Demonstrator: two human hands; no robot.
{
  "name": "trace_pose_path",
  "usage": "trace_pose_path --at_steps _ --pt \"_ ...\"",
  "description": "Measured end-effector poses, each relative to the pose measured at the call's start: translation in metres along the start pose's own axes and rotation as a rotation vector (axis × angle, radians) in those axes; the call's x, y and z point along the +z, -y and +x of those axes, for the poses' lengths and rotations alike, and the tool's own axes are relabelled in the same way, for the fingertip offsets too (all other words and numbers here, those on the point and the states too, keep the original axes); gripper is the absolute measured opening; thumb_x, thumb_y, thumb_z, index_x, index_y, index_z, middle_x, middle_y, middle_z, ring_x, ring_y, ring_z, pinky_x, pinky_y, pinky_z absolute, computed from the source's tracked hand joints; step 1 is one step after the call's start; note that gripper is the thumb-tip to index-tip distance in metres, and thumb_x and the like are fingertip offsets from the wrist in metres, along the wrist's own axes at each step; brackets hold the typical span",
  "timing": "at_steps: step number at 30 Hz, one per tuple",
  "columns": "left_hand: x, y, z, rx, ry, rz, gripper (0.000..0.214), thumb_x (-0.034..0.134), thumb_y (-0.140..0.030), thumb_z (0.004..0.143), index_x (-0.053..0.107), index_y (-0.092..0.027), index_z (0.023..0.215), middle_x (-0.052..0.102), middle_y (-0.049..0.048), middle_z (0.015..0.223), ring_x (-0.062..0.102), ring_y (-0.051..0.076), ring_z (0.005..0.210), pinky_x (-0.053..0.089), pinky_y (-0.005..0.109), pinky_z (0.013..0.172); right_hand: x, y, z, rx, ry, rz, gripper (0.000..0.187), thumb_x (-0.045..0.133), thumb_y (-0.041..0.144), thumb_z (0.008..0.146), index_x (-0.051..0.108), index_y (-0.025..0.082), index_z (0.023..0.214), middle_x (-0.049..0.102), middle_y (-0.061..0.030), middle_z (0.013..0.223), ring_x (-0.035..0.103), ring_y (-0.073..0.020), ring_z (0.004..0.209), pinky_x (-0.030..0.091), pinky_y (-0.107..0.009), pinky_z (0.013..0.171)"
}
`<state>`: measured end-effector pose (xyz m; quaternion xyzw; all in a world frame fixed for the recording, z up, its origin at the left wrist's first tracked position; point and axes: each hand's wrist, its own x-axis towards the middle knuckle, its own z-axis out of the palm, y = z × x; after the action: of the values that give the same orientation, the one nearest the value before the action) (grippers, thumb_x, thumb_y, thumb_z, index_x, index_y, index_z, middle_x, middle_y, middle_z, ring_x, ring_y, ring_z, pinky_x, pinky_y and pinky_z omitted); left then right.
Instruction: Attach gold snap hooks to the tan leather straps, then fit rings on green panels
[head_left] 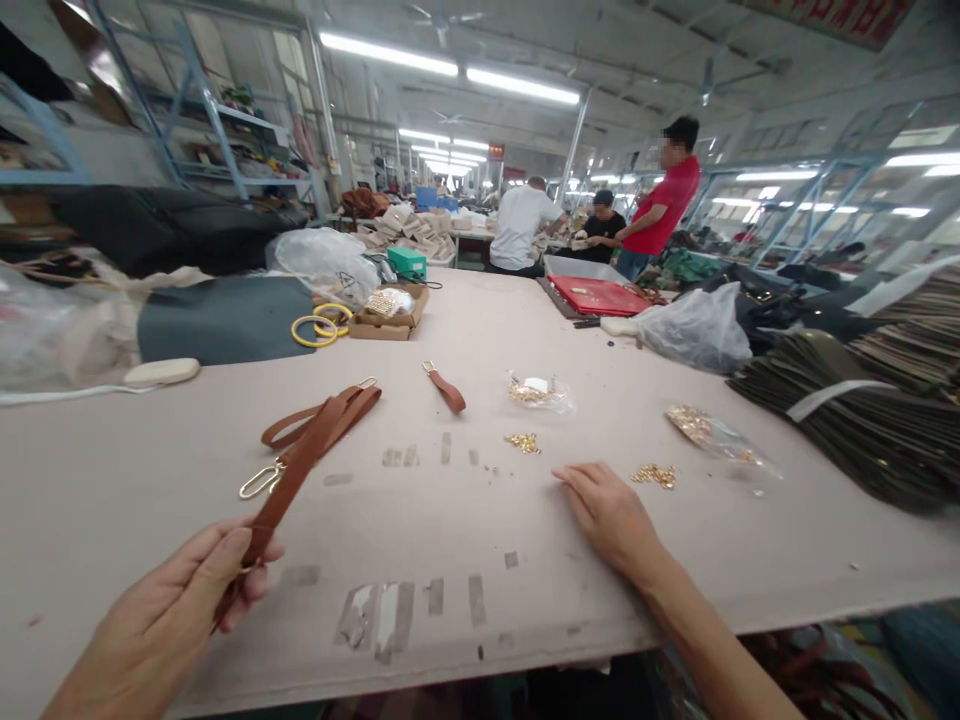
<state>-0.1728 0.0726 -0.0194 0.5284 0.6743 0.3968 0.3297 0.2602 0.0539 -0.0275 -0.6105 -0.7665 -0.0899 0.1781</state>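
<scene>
My left hand (176, 605) is closed on the near end of a long brown leather strap (311, 440). The strap runs away across the table, with a gold clasp (259, 483) beside it and a gold ring at its far end. My right hand (607, 515) rests on the table with its fingers together and lying flat, holding nothing. Its fingertips lie just short of a small pile of gold fittings (654, 475). A second pile of gold fittings (523, 441) and a short brown strap tab (447, 389) lie further out.
Plastic bags of gold hardware (712, 432) (538, 392) lie on the pale table (465, 540). Stacked dark material (862, 420) fills the right side. A cardboard box (388, 315), yellow rings (322, 325), a red tray (596, 295) and three people stand beyond.
</scene>
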Motion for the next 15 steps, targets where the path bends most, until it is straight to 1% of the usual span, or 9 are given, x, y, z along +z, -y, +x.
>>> trace_pose_path --at_steps 2,3,4,6,7,10,13,15 --pt "0.016 -0.012 -0.014 -0.27 0.088 -0.292 0.048 0.058 -0.059 0.08 0.061 -0.014 0.095 0.069 -0.0064 0.066 0.054 0.008 0.055 0.047 0.021 0.058 0.008 -0.002 0.023 -0.041 0.048 -0.044 0.029 0.042 0.017 0.096 0.067 0.018 0.111 0.069 -0.0078 0.106 0.06 -0.0208 0.098 0.05 -0.032 0.089" --pt "0.023 -0.017 -0.021 -0.356 0.117 -0.404 0.05 0.066 -0.058 0.075 0.06 -0.015 0.099 0.071 -0.0043 0.07 0.054 0.008 0.056 0.048 0.021 0.057 0.012 -0.003 0.031 -0.052 0.059 -0.05 0.028 0.043 0.018 0.096 0.067 0.018 0.11 0.07 -0.0076 0.104 0.06 -0.0211 0.097 0.051 -0.033 0.087" --pt "0.03 -0.023 -0.028 -0.396 0.135 -0.478 0.055 0.073 -0.056 0.069 0.059 -0.015 0.103 0.072 -0.0022 0.073 0.055 0.009 0.057 0.047 0.02 0.055 0.015 -0.005 0.038 -0.058 0.066 -0.049 0.028 0.043 0.018 0.095 0.068 0.019 0.109 0.07 -0.008 0.101 0.061 -0.0218 0.096 0.051 -0.033 0.086" --pt "0.042 -0.034 -0.039 -0.408 0.22 -0.574 0.064 0.08 -0.05 0.063 0.057 -0.015 0.11 0.073 0.0018 0.077 0.055 0.01 0.059 0.043 0.018 0.051 0.021 -0.009 0.046 -0.067 0.076 -0.045 0.027 0.044 0.019 0.095 0.069 0.019 0.106 0.071 -0.0094 0.096 0.062 -0.0236 0.093 0.051 -0.036 0.084" --pt "0.048 -0.039 -0.043 -0.407 0.272 -0.609 0.063 0.081 -0.045 0.063 0.056 -0.014 0.112 0.073 0.0035 0.079 0.055 0.01 0.059 0.042 0.018 0.051 0.024 -0.011 0.049 -0.06 0.081 -0.044 0.027 0.044 0.021 0.095 0.07 0.018 0.104 0.071 -0.0099 0.094 0.062 -0.0244 0.092 0.051 -0.037 0.083" --pt "0.063 -0.05 -0.049 -0.39 0.396 -0.685 0.049 0.074 -0.033 0.073 0.057 -0.012 0.114 0.073 0.006 0.086 0.055 0.008 0.059 0.045 0.019 0.058 0.03 -0.017 0.055 0.024 0.111 -0.051 0.025 0.047 0.027 0.094 0.071 0.019 0.098 0.071 -0.0087 0.095 0.064 -0.0252 0.09 0.05 -0.037 0.082" --pt "0.075 -0.056 -0.05 -0.371 0.444 -0.706 0.036 0.068 -0.026 0.077 0.06 -0.013 0.11 0.072 0.0074 0.093 0.063 0.011 0.072 0.048 0.021 0.065 0.034 -0.02 0.062 0.13 0.157 -0.039 0.023 0.049 0.031 0.093 0.069 0.021 0.094 0.072 -0.0065 0.095 0.065 -0.0253 0.09 0.049 -0.037 0.08" --pt "0.081 -0.058 -0.051 -0.363 0.473 -0.702 0.029 0.067 -0.025 0.078 0.062 -0.014 0.104 0.072 0.0082 0.097 0.065 0.014 0.079 0.049 0.021 0.066 0.035 -0.02 0.065 0.162 0.167 -0.02 0.024 0.048 0.032 0.092 0.068 0.02 0.09 0.071 -0.0069 0.093 0.065 -0.0261 0.088 0.049 -0.037 0.077"
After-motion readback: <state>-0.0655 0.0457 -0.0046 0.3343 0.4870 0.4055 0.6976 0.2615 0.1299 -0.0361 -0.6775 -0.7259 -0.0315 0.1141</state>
